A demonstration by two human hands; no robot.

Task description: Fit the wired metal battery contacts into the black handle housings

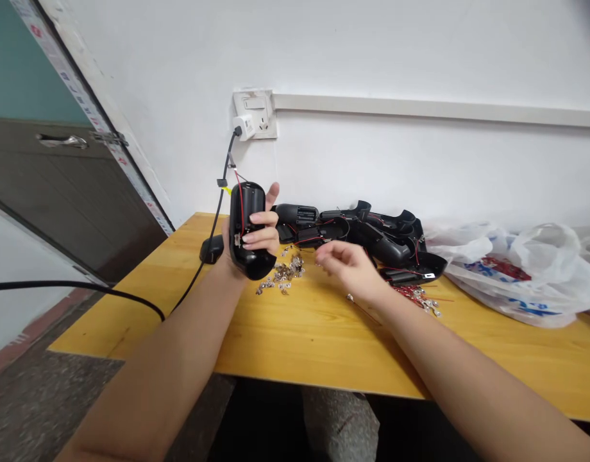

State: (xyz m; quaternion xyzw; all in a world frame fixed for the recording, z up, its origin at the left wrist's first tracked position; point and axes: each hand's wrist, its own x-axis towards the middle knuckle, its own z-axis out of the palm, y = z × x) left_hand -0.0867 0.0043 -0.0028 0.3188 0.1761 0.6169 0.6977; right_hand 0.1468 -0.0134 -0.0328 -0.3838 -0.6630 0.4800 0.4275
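My left hand is wrapped round a black plastic housing held upright above the wooden table; a red wire runs down its open side. My right hand hovers just over the table to the right, fingers curled and pinched together, and whether they hold anything is too small to make out. Between the hands lies a heap of small silvery metal contacts. Behind them sits a pile of more black housings with red wires.
A white plastic bag lies at the right with red-wired parts spilling out beside it. A black cable runs from the wall socket across the table's left end. A door stands at the left.
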